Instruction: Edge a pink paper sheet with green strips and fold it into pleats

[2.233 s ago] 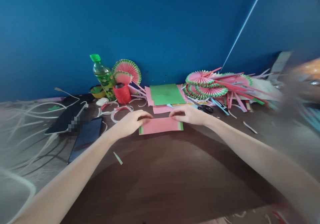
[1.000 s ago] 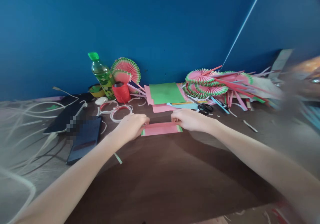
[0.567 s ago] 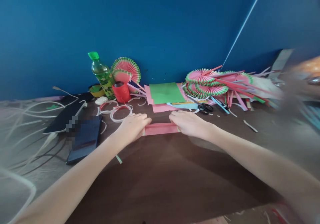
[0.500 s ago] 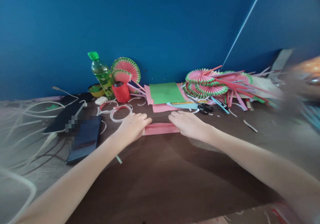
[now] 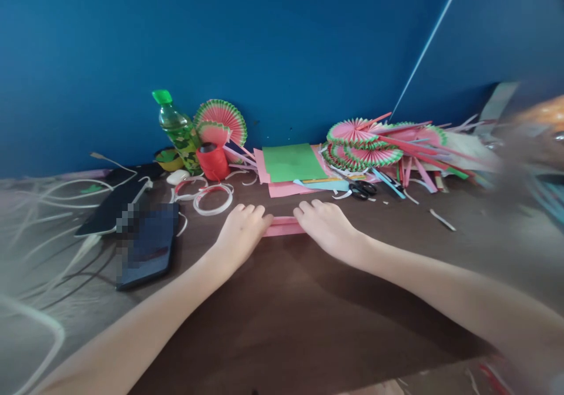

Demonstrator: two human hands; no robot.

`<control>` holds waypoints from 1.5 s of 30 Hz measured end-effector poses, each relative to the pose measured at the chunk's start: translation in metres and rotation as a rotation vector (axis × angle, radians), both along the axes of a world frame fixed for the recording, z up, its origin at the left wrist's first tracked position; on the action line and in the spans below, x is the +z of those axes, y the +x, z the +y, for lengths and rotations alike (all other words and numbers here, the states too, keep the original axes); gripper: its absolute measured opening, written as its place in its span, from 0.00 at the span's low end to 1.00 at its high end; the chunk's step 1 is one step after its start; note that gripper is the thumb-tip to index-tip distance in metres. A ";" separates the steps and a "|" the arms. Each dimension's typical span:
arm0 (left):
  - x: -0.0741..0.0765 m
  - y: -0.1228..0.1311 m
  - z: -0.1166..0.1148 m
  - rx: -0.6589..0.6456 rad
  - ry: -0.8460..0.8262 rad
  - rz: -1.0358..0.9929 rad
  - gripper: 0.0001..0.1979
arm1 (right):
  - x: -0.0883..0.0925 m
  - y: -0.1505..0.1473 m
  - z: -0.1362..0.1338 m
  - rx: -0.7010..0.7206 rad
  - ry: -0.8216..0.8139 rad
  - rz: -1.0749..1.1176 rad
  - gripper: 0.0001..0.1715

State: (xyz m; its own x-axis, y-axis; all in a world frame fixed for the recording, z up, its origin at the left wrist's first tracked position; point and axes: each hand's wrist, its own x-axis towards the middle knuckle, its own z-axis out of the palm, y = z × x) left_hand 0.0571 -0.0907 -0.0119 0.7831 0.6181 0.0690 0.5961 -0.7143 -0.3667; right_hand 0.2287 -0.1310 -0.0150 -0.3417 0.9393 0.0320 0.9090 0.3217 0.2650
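A narrow folded strip of pink paper point(image 5: 284, 228) lies across the dark tabletop in front of me. My left hand point(image 5: 247, 227) grips its left end, fingers curled and thumb pressed on the paper. At the right end my right hand point(image 5: 324, 224) is closed on the same strip in a similar way. Only the strip's middle shows between the hands; both ends are covered. Just behind it are a green sheet point(image 5: 293, 163) on pink sheets point(image 5: 282, 190), and black-handled scissors point(image 5: 363, 190).
Pleated watermelon-coloured paper fans point(image 5: 361, 142) and paper sticks pile up at the back right. Further left stand a green-capped bottle point(image 5: 178, 130), a red spool point(image 5: 212, 163) and a white tape ring point(image 5: 213, 200). A dark phone point(image 5: 152, 245) and white cables lie at left.
Both hands have moved slightly closer together along the pink paper strip, so less of it shows between them. They keep hold of it.
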 end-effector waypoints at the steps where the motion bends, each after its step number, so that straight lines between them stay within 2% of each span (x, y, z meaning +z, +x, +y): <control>1: -0.001 0.001 -0.001 0.001 0.007 0.002 0.09 | 0.000 0.000 0.000 0.002 0.002 0.000 0.11; 8: -0.006 0.007 -0.008 -0.010 0.014 0.066 0.10 | -0.003 0.000 -0.002 0.030 0.011 0.012 0.11; 25: -0.004 0.015 -0.031 0.134 -0.006 0.109 0.11 | -0.002 -0.002 -0.009 0.056 0.012 -0.010 0.10; 30: -0.012 0.014 -0.036 0.152 0.086 0.117 0.12 | -0.004 -0.007 -0.017 0.046 -0.008 -0.059 0.12; 33: -0.017 0.014 -0.037 0.148 0.152 0.140 0.18 | -0.013 -0.011 -0.021 0.043 0.051 -0.106 0.17; 37: -0.019 0.015 -0.038 0.144 0.124 0.216 0.26 | -0.024 -0.016 -0.027 0.037 0.153 -0.196 0.30; 45: -0.014 0.020 -0.039 0.169 0.082 0.243 0.26 | -0.029 -0.023 -0.030 0.032 0.216 -0.275 0.32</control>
State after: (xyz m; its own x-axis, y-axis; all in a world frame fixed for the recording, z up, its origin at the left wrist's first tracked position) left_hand 0.0773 -0.1296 -0.0260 0.6696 0.7409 -0.0524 0.5917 -0.5747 -0.5653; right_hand 0.2054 -0.1611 -0.0436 -0.3948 0.9094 0.1313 0.7841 0.2590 0.5640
